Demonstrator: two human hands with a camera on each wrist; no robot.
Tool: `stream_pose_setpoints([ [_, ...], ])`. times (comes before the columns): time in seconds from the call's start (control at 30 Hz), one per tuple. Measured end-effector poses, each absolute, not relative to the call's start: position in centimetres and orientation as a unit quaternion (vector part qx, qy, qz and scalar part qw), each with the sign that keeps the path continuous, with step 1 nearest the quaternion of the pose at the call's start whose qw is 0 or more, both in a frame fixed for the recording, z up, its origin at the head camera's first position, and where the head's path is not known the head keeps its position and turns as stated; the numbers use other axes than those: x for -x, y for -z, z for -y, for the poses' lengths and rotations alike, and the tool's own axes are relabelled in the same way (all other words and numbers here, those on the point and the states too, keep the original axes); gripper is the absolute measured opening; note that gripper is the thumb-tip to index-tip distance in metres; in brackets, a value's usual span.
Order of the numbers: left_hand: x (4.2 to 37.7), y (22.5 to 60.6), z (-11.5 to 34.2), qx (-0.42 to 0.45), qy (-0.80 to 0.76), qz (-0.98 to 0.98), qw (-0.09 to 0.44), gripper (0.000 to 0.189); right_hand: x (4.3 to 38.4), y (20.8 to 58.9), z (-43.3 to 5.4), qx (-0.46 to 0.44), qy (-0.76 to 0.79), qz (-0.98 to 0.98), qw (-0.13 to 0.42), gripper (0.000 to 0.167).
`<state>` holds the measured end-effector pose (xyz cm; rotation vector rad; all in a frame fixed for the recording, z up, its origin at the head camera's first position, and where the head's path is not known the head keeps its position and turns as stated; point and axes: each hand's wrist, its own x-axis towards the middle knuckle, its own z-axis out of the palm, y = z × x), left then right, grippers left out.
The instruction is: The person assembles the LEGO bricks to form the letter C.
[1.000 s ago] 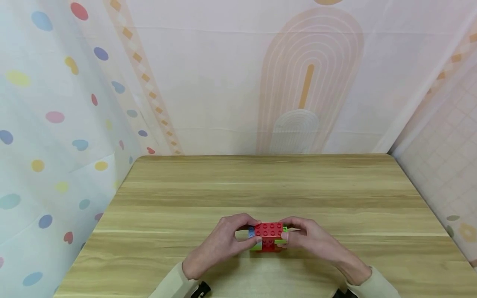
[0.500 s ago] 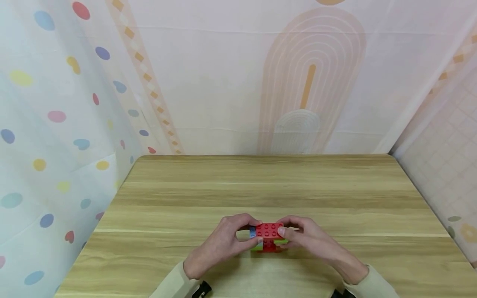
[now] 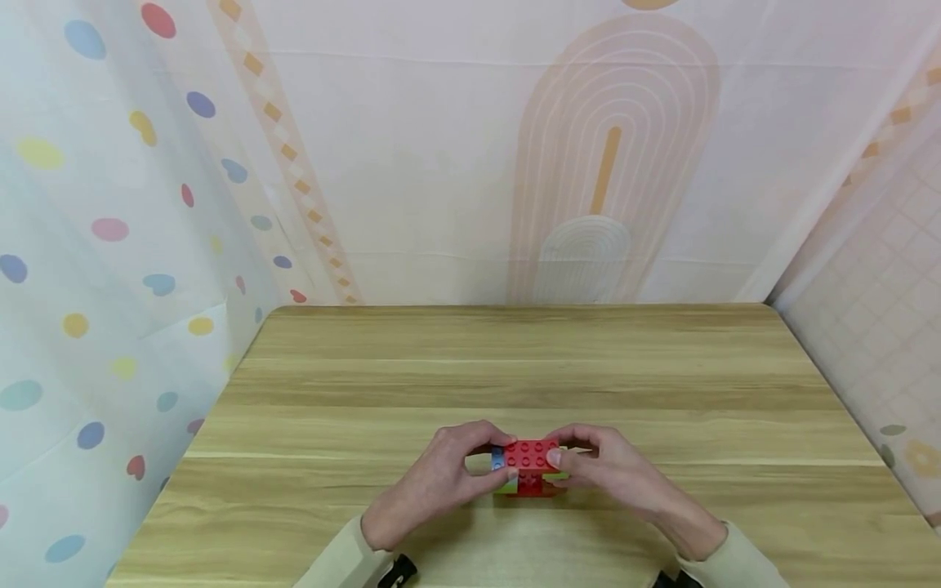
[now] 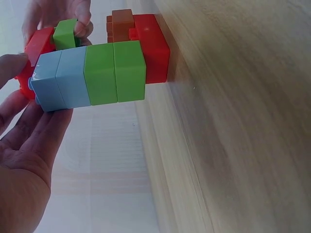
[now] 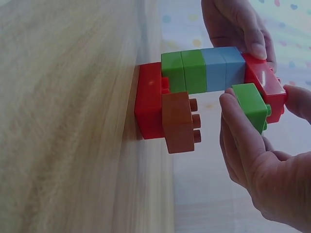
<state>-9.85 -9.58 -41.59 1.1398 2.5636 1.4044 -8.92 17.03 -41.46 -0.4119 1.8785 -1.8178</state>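
Observation:
In the head view my left hand [image 3: 441, 482] grips the left end of a small toy-brick build, thumb and fingers at the red top brick [image 3: 532, 454]. That brick lies across a column of blue bricks [image 4: 62, 80] and green bricks [image 4: 115, 73]. The column rises from one end of a red base brick [image 5: 149, 102] on the table. An orange-brown brick [image 5: 178, 122] sits on the base's other end. My right hand [image 3: 610, 467] pinches the right end: thumb on the top brick, fingers under a single green brick [image 5: 250, 107] with some studs showing.
The wooden table [image 3: 515, 367] stretches away behind the build. A patterned cloth [image 3: 412, 163] hangs at its far edge, and a dotted cloth [image 3: 110, 327] hangs along the left. A gap separates the orange-brown brick from the single green brick.
My right thumb has slid left from the build's right end onto the top of the red brick, the right hand shifting slightly with it. My left hand keeps its grip.

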Motion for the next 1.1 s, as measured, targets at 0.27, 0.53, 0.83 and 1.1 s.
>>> stream_pose_setpoints([
  [0.27, 9.85, 41.73, 9.71, -0.367, -0.449, -0.815, -0.003, 0.021, 8.85, 41.38, -16.97, 0.138, 0.642, -0.717, 0.235, 0.046],
  [0.53, 9.85, 41.9, 9.78, -0.364, -0.45, -0.815, -0.001, 0.022, 8.94, 41.57, -16.79, 0.131, 0.658, -0.701, 0.242, 0.048],
  [0.83, 9.82, 41.95, 9.78, -0.363, -0.462, -0.809, 0.001, 0.022, 8.94, 41.58, -16.56, 0.114, 0.674, -0.689, 0.241, 0.045],
  [1.1, 9.8, 41.86, 9.68, -0.361, -0.461, -0.811, -0.002, 0.023, 8.88, 41.36, -16.7, 0.122, 0.665, -0.697, 0.24, 0.046],
])
